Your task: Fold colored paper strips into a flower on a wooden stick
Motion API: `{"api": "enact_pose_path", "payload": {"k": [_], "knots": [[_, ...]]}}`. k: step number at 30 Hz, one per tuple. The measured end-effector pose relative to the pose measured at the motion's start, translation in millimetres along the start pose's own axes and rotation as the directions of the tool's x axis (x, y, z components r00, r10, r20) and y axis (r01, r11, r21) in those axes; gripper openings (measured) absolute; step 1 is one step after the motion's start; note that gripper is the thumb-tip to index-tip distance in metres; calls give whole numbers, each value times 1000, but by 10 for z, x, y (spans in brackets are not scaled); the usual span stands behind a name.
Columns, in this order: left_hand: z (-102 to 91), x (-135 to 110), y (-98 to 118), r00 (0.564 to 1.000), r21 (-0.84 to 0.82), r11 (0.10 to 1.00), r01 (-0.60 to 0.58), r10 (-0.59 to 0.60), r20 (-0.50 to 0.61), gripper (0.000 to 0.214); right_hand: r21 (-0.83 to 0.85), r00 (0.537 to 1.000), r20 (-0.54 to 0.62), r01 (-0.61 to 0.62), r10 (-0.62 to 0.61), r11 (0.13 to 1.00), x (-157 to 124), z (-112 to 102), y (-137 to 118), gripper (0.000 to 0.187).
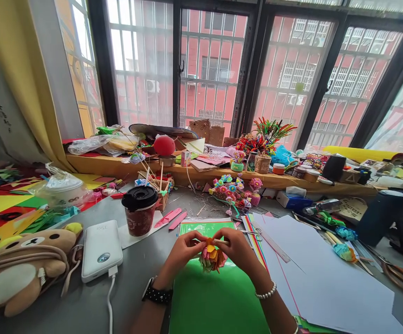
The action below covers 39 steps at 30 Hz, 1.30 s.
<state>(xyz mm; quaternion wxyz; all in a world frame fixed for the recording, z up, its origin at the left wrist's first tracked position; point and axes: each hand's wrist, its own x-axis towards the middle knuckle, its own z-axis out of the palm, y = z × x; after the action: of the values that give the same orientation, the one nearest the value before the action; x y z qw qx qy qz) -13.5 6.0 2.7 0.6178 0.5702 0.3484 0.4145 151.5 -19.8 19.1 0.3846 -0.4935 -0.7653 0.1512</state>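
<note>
A folded paper flower (212,260) in yellow, orange and pink hangs between my two hands, above a glossy green sheet (215,297). My left hand (187,250) comes in from the left with thumb and forefinger pinched at the flower's upper edge. From the other side my right hand (235,248) pinches the same edge, its fingers curled. The fingertips of both hands nearly meet there, and they hide part of the flower. Just past the right hand lie scissors (258,234) and strips of coloured paper (257,248).
A lidded paper cup (140,218) and a white power bank (101,248) with a cable stand left, beside a plush bear (30,269). White sheets (334,278) and a ruler (274,246) lie right. Behind are pipe-cleaner flowers (231,188) and a crowded windowsill (201,175).
</note>
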Motion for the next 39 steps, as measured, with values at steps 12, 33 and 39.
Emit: {"api": "enact_pose_path", "payload": {"k": [12,33,39], "knots": [[-33,-13,-5,1000,-66,998,-20,20,4,23,61,997,64,28,-32,998,-15,-112,-45,24],[13,-19,-1,995,43,994,-96,95,19,26,-205,1000,17,6,-2,979,-17,-33,-28,12],[24,-21,-46,987,25,996,-86,82,138,40,-264,1000,-23,-1,-5,965,-17,-7,-2,12]]}}
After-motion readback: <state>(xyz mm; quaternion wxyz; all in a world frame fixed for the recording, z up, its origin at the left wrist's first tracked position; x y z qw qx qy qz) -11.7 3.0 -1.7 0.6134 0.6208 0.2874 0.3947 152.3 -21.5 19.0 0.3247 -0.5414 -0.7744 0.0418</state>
